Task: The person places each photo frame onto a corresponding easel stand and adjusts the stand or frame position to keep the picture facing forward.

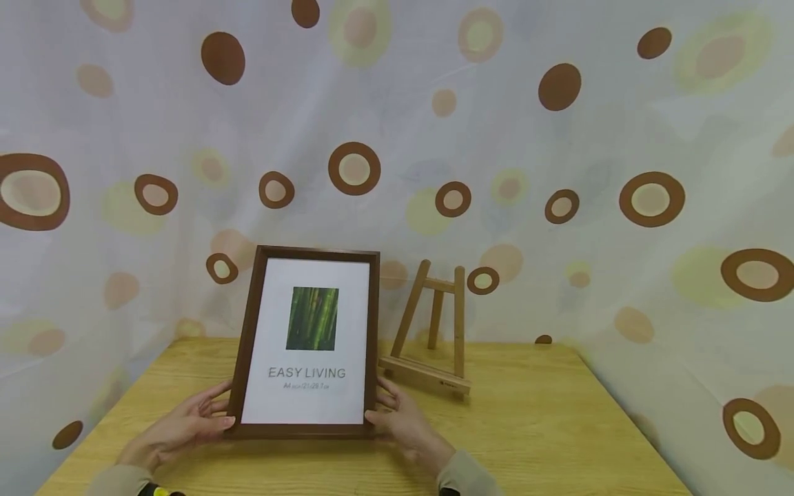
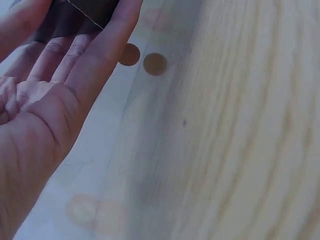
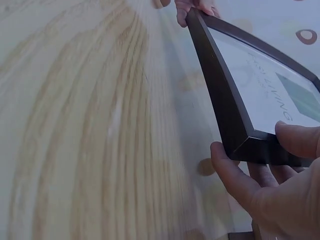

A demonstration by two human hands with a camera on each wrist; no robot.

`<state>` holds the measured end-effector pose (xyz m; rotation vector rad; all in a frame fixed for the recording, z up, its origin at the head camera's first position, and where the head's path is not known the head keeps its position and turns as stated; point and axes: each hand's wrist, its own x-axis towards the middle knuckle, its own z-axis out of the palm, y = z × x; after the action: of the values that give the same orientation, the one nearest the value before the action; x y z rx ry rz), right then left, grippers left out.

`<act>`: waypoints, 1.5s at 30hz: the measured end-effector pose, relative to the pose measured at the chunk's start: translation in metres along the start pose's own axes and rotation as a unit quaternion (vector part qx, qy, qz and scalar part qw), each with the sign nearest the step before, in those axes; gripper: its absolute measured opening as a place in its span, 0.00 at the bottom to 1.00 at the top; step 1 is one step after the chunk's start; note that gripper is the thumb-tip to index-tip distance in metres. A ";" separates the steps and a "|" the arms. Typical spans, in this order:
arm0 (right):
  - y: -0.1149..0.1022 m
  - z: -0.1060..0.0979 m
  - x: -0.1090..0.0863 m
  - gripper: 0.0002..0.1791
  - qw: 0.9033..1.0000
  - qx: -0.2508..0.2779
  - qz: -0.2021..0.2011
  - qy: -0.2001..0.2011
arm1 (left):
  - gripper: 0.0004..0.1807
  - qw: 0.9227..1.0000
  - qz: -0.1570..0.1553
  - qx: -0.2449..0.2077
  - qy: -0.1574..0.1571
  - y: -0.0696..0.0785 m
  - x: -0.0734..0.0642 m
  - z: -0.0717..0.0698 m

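Observation:
A dark brown picture frame (image 1: pixel 373 331) is held nearly upright above the table, its white insert reading "EASY LIVING" below a small green bamboo picture. My left hand (image 1: pixel 192 421) grips its lower left edge, thumb on the front and fingers behind. On the lower right edge, my right hand (image 1: pixel 406 426) grips it the same way. The right wrist view shows that thumb over the front of the frame (image 3: pixel 220 85) and the fingers beneath its corner. Only a dark corner of the frame (image 2: pixel 75 20) shows in the left wrist view, against the left fingers.
A small wooden easel (image 1: pixel 459 324) stands just right of the picture frame, towards the back of the table. The light wooden table (image 1: pixel 546 427) ends at a back edge against a white curtain (image 1: pixel 397 117) with brown and green spots, which also lines both sides.

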<state>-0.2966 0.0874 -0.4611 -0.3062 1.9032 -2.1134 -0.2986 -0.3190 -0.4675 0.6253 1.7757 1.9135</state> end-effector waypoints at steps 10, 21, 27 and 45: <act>-0.001 -0.015 0.003 0.44 1.000 -0.007 -0.012 0.003 | 0.48 0.991 -0.043 0.096 0.079 0.010 0.021 0.014; -0.004 -0.031 0.002 0.44 0.999 -0.006 -0.025 0.023 | 0.47 0.990 -0.031 0.087 0.105 0.002 0.043 0.025; -0.008 -0.043 0.003 0.42 0.998 -0.039 -0.040 0.038 | 0.46 0.993 -0.017 0.074 0.092 -0.005 0.058 0.028; -0.020 -0.062 -0.001 0.41 0.994 -0.049 -0.055 0.086 | 0.44 0.990 0.006 0.079 0.116 0.002 0.086 0.048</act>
<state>-0.3182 0.1476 -0.4482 -0.2615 2.1388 -2.1838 -0.3379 -0.2288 -0.4601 0.4838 2.0870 1.9335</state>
